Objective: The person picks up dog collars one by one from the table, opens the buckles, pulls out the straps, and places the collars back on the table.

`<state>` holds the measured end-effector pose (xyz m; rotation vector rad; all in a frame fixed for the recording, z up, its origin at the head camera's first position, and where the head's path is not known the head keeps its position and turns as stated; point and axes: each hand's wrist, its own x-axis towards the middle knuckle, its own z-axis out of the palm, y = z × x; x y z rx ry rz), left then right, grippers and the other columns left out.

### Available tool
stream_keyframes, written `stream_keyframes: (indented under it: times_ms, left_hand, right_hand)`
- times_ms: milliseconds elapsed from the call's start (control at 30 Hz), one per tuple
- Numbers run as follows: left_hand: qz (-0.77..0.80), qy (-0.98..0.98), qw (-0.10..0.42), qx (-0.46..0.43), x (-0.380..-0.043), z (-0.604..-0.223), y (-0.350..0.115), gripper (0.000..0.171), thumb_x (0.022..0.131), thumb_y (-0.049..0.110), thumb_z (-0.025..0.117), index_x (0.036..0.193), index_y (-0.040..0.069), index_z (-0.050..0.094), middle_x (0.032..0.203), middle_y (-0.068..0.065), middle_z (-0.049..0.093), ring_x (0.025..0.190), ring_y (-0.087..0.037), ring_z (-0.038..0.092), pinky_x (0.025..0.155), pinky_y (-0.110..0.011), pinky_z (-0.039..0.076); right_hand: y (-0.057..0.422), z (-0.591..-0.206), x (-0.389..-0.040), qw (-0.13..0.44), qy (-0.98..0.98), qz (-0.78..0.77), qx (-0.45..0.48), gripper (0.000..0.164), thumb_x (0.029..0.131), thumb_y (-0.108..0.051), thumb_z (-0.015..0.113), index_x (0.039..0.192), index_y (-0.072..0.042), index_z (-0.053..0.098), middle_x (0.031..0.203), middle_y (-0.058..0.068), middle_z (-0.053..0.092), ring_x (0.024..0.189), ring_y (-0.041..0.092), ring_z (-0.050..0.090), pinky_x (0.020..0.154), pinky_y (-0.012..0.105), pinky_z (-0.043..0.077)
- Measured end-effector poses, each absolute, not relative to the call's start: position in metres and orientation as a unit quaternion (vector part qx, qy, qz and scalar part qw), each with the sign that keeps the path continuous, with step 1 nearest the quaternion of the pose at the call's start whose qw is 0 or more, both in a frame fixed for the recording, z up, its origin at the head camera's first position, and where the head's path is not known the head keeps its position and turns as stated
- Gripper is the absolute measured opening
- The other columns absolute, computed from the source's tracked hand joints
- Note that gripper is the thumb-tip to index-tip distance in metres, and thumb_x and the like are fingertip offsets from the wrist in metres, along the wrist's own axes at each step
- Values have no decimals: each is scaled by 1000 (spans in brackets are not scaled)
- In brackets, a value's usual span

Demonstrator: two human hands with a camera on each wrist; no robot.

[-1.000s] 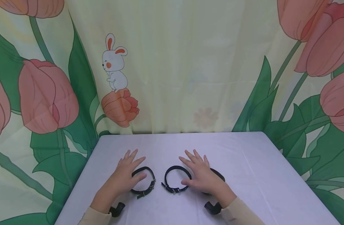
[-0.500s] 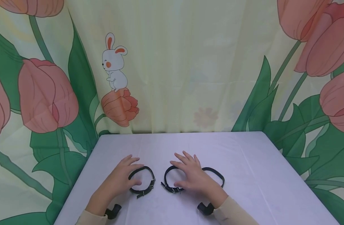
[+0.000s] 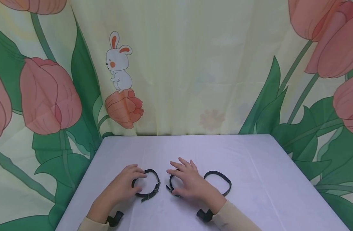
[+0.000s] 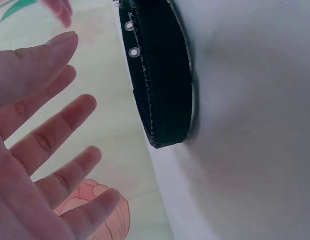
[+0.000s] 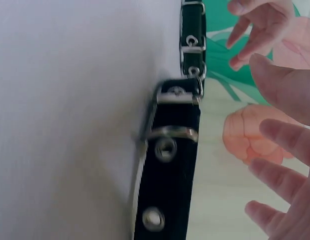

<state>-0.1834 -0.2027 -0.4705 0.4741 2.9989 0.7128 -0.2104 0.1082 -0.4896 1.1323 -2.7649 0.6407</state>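
Note:
Three black collars with metal buckles and eyelets form loops on the table. My left hand hovers by the left side of the left collar, fingers spread in a loose curve. In the left wrist view that collar stands apart from the fingers. Over the middle collar is my right hand, which hides much of it. The right wrist view shows a gap between its loose fingers and the near collar. To the right lies the right collar, partly behind my right wrist.
A white cloth covers the table. Behind it hangs a curtain printed with tulips and a rabbit. Black devices are worn at both wrists.
My right hand has moved left from between the middle and right collars to over the middle one. My left hand has shifted slightly left and lower, its fingers bending a little. The collars lie still.

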Motion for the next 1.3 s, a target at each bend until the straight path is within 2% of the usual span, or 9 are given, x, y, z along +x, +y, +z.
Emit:
stream_keyframes:
  times_ms: [333,567,800,1033,1300]
  left_hand:
    - [242,959,31,147,-183,-471,-205,37,82,8,92,114,23,82,130,7,72,151,-32,48,121,-61,45]
    - [251,954,37,160,-185,-476,-210,36,79,6,94,107,27,83,118,14,72,136,-25,56,115,-56,52]
    - [271,948,39,163,-189,-482,-215,36,79,5,93,102,30,84,114,17,74,138,-28,56,115,-61,50]
    - [276,941,34,192,-190,-488,-220,37,75,1,95,92,31,79,103,21,71,129,-25,59,112,-59,52]
    - [282,941,56,180,-185,-489,-216,37,77,-1,92,84,32,76,106,14,69,123,-24,60,107,-58,55]
  right_hand:
    - [92,-493,-208,37,-898,190,396,67,88,-41,88,149,-26,64,166,2,52,162,39,34,124,78,24]
    - [82,-495,-210,37,-891,190,410,61,90,-39,88,145,-26,67,163,0,55,159,36,38,126,74,28]
    - [74,-495,-209,42,-885,194,422,54,90,-35,88,141,-27,70,157,-1,60,156,32,43,124,70,33]
    - [64,-500,-211,37,-881,184,435,45,90,-33,87,133,-28,74,147,-4,66,151,29,47,122,69,36]
    - [55,-506,-212,15,-887,157,433,36,94,-31,85,129,-32,76,141,-14,69,149,21,48,124,65,35]
